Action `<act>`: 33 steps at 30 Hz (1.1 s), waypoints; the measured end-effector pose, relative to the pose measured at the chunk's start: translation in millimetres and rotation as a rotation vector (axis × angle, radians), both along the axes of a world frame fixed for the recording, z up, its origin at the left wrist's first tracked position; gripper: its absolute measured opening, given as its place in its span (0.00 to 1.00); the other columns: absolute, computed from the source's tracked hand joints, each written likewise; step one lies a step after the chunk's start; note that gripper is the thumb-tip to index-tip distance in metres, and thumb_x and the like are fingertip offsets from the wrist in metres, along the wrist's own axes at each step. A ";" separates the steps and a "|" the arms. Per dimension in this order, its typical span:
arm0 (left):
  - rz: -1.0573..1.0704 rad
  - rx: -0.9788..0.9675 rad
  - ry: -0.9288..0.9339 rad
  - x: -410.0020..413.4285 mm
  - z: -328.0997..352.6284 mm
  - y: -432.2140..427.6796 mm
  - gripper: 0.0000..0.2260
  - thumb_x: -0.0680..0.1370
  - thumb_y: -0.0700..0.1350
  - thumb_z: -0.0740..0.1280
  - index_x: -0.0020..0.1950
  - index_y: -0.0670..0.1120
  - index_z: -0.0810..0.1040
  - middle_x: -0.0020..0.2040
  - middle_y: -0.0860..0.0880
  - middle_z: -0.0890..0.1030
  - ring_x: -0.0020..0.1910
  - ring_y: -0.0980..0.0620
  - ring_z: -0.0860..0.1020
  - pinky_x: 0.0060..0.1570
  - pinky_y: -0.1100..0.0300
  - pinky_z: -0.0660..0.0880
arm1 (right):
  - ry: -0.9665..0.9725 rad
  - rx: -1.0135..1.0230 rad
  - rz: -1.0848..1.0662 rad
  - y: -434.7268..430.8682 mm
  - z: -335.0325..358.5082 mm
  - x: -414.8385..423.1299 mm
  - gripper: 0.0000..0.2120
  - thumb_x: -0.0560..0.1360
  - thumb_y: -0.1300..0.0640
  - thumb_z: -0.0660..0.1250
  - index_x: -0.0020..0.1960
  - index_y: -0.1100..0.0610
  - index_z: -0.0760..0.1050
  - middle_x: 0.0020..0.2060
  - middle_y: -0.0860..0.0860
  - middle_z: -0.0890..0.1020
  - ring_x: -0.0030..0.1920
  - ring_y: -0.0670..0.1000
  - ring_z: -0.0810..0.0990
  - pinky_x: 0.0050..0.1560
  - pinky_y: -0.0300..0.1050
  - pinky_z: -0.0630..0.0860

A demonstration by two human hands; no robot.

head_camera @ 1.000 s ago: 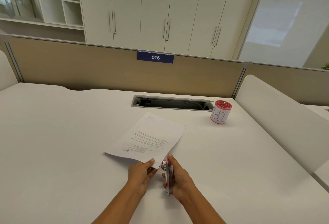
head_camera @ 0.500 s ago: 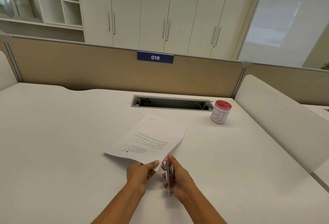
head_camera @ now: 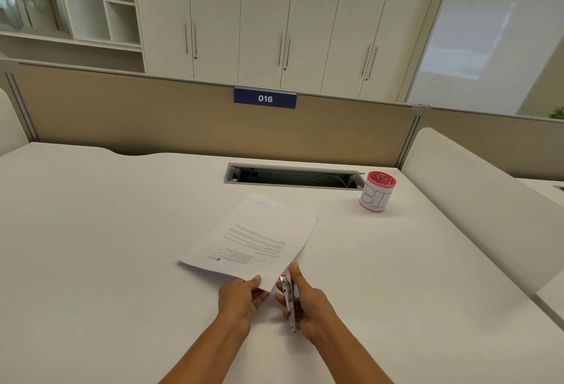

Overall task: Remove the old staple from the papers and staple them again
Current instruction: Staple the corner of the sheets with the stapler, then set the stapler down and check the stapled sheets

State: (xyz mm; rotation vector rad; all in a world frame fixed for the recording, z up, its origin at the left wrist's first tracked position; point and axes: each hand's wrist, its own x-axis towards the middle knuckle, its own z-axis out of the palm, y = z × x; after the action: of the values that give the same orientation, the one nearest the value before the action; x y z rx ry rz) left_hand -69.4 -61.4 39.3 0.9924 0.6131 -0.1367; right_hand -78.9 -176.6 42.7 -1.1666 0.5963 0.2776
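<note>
White desk (head_camera: 91, 261) fills the lower part of the view, w/ a beige partition (head_camera: 152, 121) behind it and pale cabinets (head_camera: 259, 17) further back. On the partition is a blue label (head_camera: 265, 98) w/ "016".

Papers (head_camera: 259, 237) lie near the middle of the desk, turned at an angle. The left hand (head_camera: 241, 298) pinches their near corner: thumb on top, other fingers curled under the sheet. The right hand (head_camera: 311, 301) grips a stapler (head_camera: 291, 298), fingers wrapped round the body and thumb stretched along its top toward the papers. The stapler is just right of the pinched corner, front end close to the papers' right edge; I cannot tell if it touches.

Papers are white, w/ some lines of small print and a table in the near half, too small to read; the far half is almost blank. The staple is too small to see. The stapler is metal w/ pink parts.

At far right of the desk stands a red cup (head_camera: 377, 191) w/ white paper round it marked "BI", next to an open cable slot (head_camera: 293, 174).
</note>
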 end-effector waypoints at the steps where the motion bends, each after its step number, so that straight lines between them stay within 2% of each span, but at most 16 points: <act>1: 0.001 -0.004 0.003 -0.1 0.0 -0.1 0.08 0.75 0.30 0.63 0.36 0.36 0.73 0.38 0.41 0.77 0.35 0.45 0.75 0.20 0.65 0.75 | 0.001 -0.002 -0.005 -1.2 0.5 1.2 0.20 0.71 0.43 0.67 0.41 0.61 0.78 0.37 0.53 0.83 0.33 0.50 0.80 0.23 0.37 0.71; 6: 0.014 -0.041 0.022 0.0 -1.2 2.4 0.08 0.77 0.30 0.60 0.38 0.37 0.72 0.39 0.41 0.76 0.35 0.45 0.75 0.18 0.65 0.75 | -0.006 -0.093 0.003 -15.3 0.5 13.6 0.19 0.74 0.45 0.64 0.40 0.61 0.76 0.36 0.54 0.81 0.35 0.50 0.78 0.29 0.41 0.71; 9: 0.010 -0.049 0.029 0.4 -2.4 4.5 0.07 0.77 0.30 0.61 0.39 0.37 0.73 0.39 0.41 0.77 0.36 0.45 0.75 0.19 0.64 0.75 | -0.045 -0.195 -0.006 -31.6 -0.3 27.4 0.17 0.75 0.47 0.64 0.38 0.61 0.75 0.33 0.54 0.78 0.32 0.50 0.76 0.28 0.40 0.70; 14: -0.014 0.012 0.027 0.7 -3.6 6.3 0.06 0.73 0.28 0.66 0.38 0.36 0.75 0.40 0.42 0.79 0.36 0.46 0.77 0.22 0.65 0.77 | -0.065 -0.599 0.026 -60.5 -2.2 46.3 0.19 0.76 0.48 0.65 0.32 0.57 0.67 0.29 0.53 0.73 0.27 0.51 0.69 0.26 0.36 0.62; 17: -0.033 0.029 0.019 1.2 -5.0 6.3 0.05 0.71 0.28 0.67 0.39 0.36 0.76 0.40 0.42 0.80 0.37 0.46 0.78 0.23 0.65 0.77 | -0.129 -0.906 0.047 -73.9 -6.5 54.5 0.17 0.77 0.56 0.63 0.32 0.59 0.65 0.30 0.52 0.70 0.34 0.53 0.68 0.32 0.42 0.62; 19: -0.042 0.037 0.013 1.1 -6.2 6.0 0.05 0.70 0.28 0.68 0.39 0.36 0.76 0.41 0.41 0.80 0.37 0.46 0.78 0.24 0.64 0.78 | -0.144 -1.098 0.062 -80.0 -9.3 57.8 0.14 0.78 0.56 0.62 0.35 0.61 0.66 0.32 0.53 0.70 0.39 0.54 0.69 0.38 0.42 0.62; 21: -0.044 0.044 0.006 0.8 -6.5 5.9 0.06 0.70 0.28 0.69 0.39 0.36 0.76 0.41 0.41 0.80 0.38 0.45 0.78 0.25 0.64 0.78 | -0.141 -1.179 0.031 -85.8 -14.2 61.5 0.18 0.78 0.57 0.62 0.31 0.58 0.64 0.29 0.50 0.69 0.40 0.54 0.70 0.40 0.43 0.63; 24: -0.041 0.047 0.001 1.2 -6.8 5.8 0.06 0.70 0.28 0.69 0.39 0.37 0.76 0.40 0.42 0.80 0.37 0.46 0.78 0.25 0.65 0.78 | -0.102 -1.166 -0.015 -90.4 -18.4 64.4 0.19 0.77 0.58 0.62 0.29 0.56 0.63 0.29 0.49 0.70 0.40 0.55 0.70 0.40 0.42 0.63; 26: -0.039 0.044 0.003 1.7 -7.7 6.3 0.06 0.69 0.28 0.69 0.38 0.37 0.76 0.40 0.42 0.81 0.37 0.46 0.78 0.25 0.64 0.78 | -0.094 -1.156 -0.024 -91.2 -21.1 66.4 0.13 0.77 0.58 0.62 0.35 0.59 0.68 0.35 0.55 0.76 0.41 0.56 0.72 0.40 0.42 0.63; 28: -0.035 0.038 0.010 2.4 -9.1 7.3 0.06 0.69 0.28 0.70 0.38 0.36 0.76 0.41 0.42 0.81 0.37 0.46 0.78 0.24 0.65 0.77 | -0.094 -1.135 -0.029 -91.7 -23.1 66.8 0.08 0.77 0.57 0.62 0.44 0.61 0.74 0.46 0.61 0.79 0.47 0.59 0.75 0.41 0.42 0.63; 30: -0.029 0.032 0.015 3.1 -10.1 8.1 0.06 0.69 0.28 0.70 0.38 0.36 0.75 0.40 0.41 0.80 0.37 0.46 0.78 0.23 0.65 0.77 | -0.094 -1.128 -0.032 -92.7 -25.8 66.6 0.14 0.77 0.55 0.62 0.54 0.66 0.75 0.52 0.63 0.78 0.55 0.60 0.75 0.43 0.43 0.62; 33: -0.021 0.032 0.014 4.1 -9.3 9.3 0.06 0.69 0.29 0.70 0.37 0.36 0.75 0.39 0.41 0.80 0.36 0.46 0.78 0.23 0.65 0.77 | -0.105 -1.201 -0.004 -93.3 -27.5 64.0 0.18 0.78 0.53 0.61 0.60 0.66 0.73 0.54 0.62 0.76 0.58 0.60 0.73 0.47 0.45 0.66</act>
State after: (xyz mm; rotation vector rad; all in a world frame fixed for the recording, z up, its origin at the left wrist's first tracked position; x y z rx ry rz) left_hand -65.4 -52.2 30.1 1.0296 0.6190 -0.1531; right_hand -14.9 -269.9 15.2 -2.3106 0.6787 -0.2017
